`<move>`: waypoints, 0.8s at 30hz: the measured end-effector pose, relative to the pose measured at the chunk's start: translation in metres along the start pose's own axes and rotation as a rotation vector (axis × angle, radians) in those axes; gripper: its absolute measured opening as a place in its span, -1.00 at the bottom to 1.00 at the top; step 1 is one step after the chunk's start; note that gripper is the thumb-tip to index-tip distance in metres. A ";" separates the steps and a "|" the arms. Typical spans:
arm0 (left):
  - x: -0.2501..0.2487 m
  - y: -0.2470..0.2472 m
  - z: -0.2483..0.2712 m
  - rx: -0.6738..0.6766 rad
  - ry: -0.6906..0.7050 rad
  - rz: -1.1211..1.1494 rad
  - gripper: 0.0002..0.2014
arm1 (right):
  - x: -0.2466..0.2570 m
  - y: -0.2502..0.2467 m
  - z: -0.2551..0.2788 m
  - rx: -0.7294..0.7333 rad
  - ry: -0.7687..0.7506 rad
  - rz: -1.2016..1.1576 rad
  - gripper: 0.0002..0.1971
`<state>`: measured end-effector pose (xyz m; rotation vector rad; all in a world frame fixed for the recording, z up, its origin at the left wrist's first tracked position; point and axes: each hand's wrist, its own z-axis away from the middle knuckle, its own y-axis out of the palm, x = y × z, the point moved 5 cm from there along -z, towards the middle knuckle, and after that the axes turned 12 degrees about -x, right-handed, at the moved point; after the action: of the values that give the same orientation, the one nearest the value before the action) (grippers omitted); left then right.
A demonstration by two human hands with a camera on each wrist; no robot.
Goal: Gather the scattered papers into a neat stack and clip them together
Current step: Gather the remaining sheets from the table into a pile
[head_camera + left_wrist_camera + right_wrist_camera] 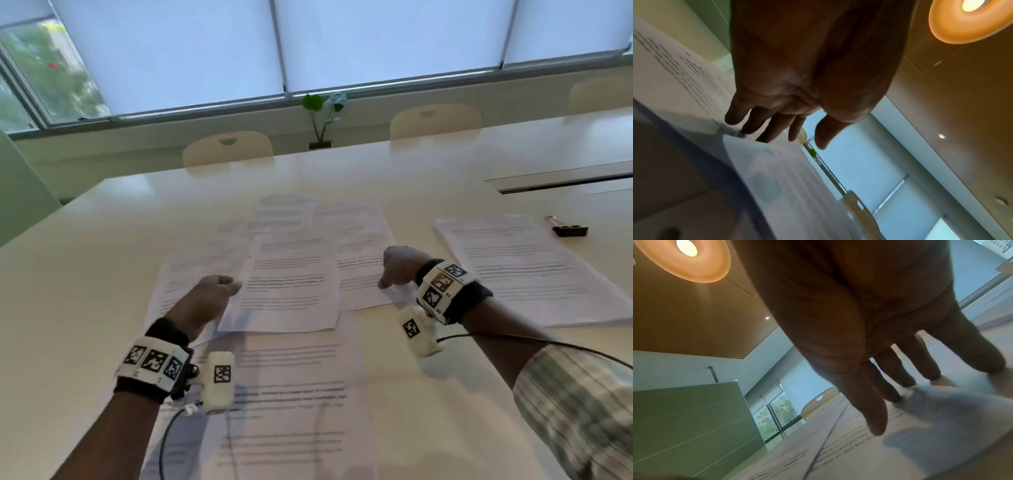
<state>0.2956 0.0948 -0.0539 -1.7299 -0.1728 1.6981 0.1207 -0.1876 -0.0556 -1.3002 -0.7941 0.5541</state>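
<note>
A person's two hands worked over white printed paper sheets [291, 270] spread across a glossy white table [85, 274], several overlapping at the centre. A separate sheet [524, 267] lay well apart to the right, and another [291, 387] lay nearest the person. The left hand [209, 298] reached with straight, relaxed fingers [756, 120] to the left edge of the central sheet, where the fingertips met the paper and held nothing. The right hand [400, 265] pressed extended fingers [906, 369] onto a sheet at the right side of the pile, and it too gripped nothing. A black binder clip [570, 229] with silver handles sat untouched at the far right, beyond the separate sheet.

The gathering looked barely begun. Sliding the loose sheets inward on so smooth a surface could make one ride over another and fold a corner, or skew the pile. The right-hand sheet and the nearest one could be missed, leaving the stack incomplete before clipping.
</note>
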 end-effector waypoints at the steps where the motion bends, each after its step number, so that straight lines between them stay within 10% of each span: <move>1: 0.005 0.003 -0.004 0.055 0.010 -0.056 -0.75 | 0.010 0.005 0.000 0.003 -0.010 0.028 -0.72; 12: 0.013 0.013 -0.010 0.292 0.179 -0.260 -0.68 | 0.063 0.031 0.000 -0.113 0.250 0.050 -0.19; 24: 0.016 0.005 -0.008 0.374 0.087 -0.095 -0.47 | 0.043 0.012 0.018 -0.397 0.575 -0.427 -0.63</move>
<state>0.3032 0.0962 -0.0708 -1.4868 0.0970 1.4742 0.1346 -0.1419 -0.0577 -1.4905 -0.6792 -0.3309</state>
